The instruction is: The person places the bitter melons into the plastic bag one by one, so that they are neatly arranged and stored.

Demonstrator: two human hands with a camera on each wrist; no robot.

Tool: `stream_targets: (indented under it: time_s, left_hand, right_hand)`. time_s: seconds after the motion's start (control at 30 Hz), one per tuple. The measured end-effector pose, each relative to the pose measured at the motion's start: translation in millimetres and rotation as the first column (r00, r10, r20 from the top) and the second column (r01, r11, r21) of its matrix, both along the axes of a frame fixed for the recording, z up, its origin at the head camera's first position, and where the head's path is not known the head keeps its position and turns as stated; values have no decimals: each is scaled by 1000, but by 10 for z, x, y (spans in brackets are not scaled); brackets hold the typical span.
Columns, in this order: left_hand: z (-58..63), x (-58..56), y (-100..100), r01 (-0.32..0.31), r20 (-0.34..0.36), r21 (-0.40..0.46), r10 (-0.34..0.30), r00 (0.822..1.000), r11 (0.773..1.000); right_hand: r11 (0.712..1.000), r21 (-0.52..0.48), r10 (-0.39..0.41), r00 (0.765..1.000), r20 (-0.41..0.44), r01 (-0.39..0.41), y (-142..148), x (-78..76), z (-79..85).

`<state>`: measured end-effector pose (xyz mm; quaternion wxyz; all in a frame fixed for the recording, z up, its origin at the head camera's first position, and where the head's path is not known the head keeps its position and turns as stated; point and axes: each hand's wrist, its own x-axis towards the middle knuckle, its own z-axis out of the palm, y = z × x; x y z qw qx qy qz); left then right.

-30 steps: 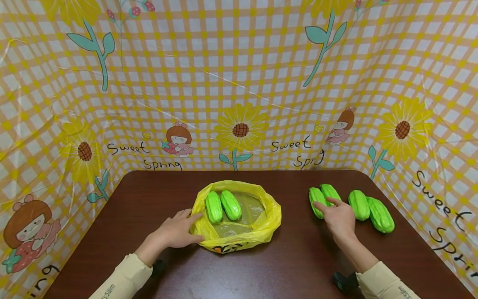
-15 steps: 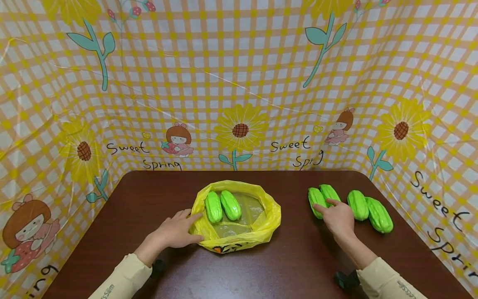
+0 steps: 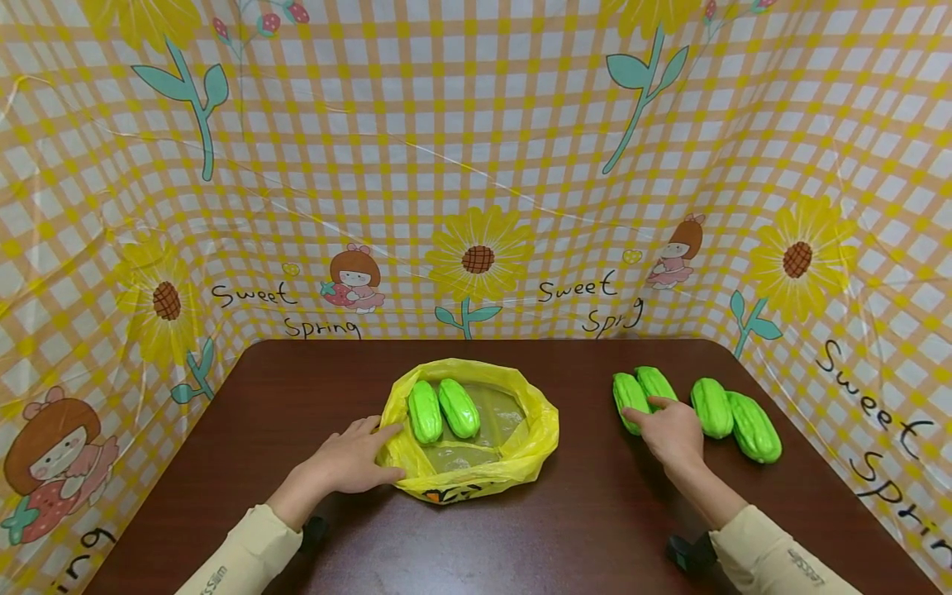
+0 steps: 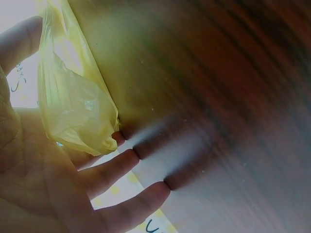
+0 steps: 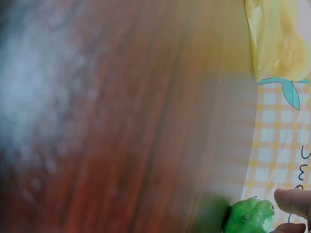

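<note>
A yellow plastic bag stands mid-table with its mouth spread wide, two bright green ribbed gourds inside, a left one and a right one. My left hand rests against the bag's left side; in the left wrist view its fingers are spread and nearly straight, with the bag between thumb and fingers. Over a pair of similar gourds, one on the left and one behind it, my right hand reaches with thumb and forefinger extended. Whether it touches the gourd is unclear.
Two more green gourds, one upright in view and one slanted, lie to the right of my right hand. The dark brown table meets a checked, flower-printed cloth at its back and sides.
Almost nothing differs: the right hand and the gourds beside it appear shifted very slightly left with the view. The left hand and bag hold their places.
</note>
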<state>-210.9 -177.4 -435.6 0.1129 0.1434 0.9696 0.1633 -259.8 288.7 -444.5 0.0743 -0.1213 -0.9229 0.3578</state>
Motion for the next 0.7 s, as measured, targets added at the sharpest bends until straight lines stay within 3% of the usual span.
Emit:
stream_targets:
  time_s: [0.7]
  left_hand:
    - [28,-4,-4,5,17,18,-5,1000,1000]
  right_hand:
    - [993,109,41,995,87,-51,59,-42,11]
